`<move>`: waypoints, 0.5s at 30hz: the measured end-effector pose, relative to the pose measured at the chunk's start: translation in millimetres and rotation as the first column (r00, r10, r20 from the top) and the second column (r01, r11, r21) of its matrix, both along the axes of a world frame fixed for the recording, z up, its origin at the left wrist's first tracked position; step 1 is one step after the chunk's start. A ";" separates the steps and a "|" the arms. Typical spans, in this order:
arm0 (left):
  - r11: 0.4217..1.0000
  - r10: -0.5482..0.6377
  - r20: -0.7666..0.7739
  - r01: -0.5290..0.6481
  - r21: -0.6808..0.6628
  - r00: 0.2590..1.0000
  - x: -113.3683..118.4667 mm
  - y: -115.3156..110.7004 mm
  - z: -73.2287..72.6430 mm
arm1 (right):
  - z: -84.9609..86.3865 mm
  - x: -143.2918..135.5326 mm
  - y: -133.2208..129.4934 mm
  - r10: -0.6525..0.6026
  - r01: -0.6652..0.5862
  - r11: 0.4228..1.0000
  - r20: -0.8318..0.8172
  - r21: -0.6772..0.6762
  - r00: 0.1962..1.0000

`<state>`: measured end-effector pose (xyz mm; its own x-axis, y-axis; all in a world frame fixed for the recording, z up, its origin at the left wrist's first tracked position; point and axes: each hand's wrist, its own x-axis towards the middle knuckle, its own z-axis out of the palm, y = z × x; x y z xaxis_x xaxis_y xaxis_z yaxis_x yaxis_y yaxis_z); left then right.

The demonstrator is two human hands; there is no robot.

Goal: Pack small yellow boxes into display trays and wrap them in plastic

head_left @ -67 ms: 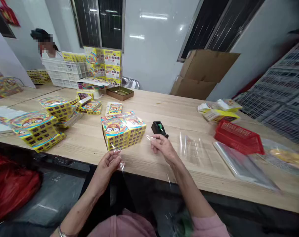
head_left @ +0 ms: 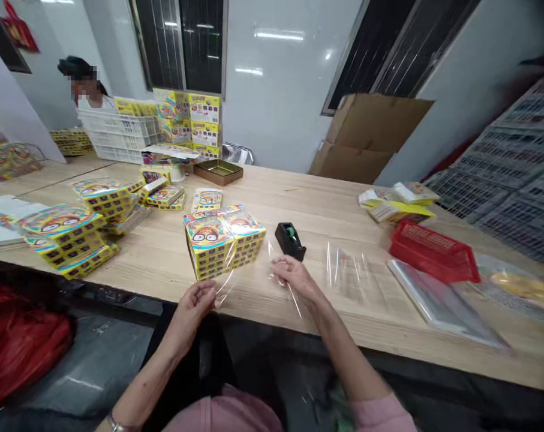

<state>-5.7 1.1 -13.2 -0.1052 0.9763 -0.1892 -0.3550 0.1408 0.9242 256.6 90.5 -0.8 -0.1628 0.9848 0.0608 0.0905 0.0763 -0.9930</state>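
Observation:
A clear plastic bag or film [head_left: 295,300] stretches between my hands, seen mostly by its glints. My left hand [head_left: 194,309], fingers curled, pinches one side of it at the table's front edge. The other side is between the thumb and fingers of my right hand [head_left: 296,277]. Just beyond the film sits a block of yellow cartoon-printed boxes [head_left: 227,246], stacked in two columns side by side. A black tape dispenser [head_left: 289,241] with a green core stands past my right fingers. More clear film [head_left: 348,273] lies flat to the right.
At left are piles of similar boxes [head_left: 67,237]. A brown tray [head_left: 218,173] and white crates [head_left: 119,135] stand farther back, near another person. On the right are a red basket [head_left: 433,252], a stack of clear sleeves [head_left: 442,309] and folded yellow cartons [head_left: 400,204].
My right hand has dropped slightly, away from the tape dispenser. My left hand has shifted slightly down and left, and the film's glints between the hands have changed shape.

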 end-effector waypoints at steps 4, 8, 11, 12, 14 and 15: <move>0.996 0.088 -0.087 -0.090 -0.012 0.992 -2.5 6.6 -2.4 | -22.4 -3.4 5.5 -0.093 0.085 0.993 0.103 0.082 0.990; 0.998 0.061 -0.167 -0.056 0.035 0.984 4.9 22.2 21.3 | -16.2 -21.9 25.4 -0.233 0.208 0.955 0.101 0.209 0.967; 0.989 0.076 -0.321 -0.030 0.147 0.944 5.7 31.5 38.3 | -0.1 -32.3 38.7 -0.189 0.174 0.960 0.052 0.220 0.981; 0.982 0.092 -0.376 -0.020 0.189 0.922 4.3 32.3 42.3 | 4.5 -32.9 41.3 -0.155 0.151 0.968 0.004 0.202 0.988; 0.971 0.114 -0.446 -0.005 0.239 0.888 -0.1 30.7 46.3 | 9.3 -29.4 43.7 -0.074 0.093 0.981 -0.116 0.167 0.990; 0.972 0.109 -0.465 0.005 0.237 0.879 -2.7 28.8 45.5 | 8.9 -25.9 43.8 -0.033 0.058 0.988 -0.163 0.146 0.986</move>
<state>-8.3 29.9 32.3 -0.1779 0.9769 0.1187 0.1296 -0.0963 0.9869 230.7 134.3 8.0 -0.0944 0.9687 0.2294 -0.0614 0.2243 -0.9726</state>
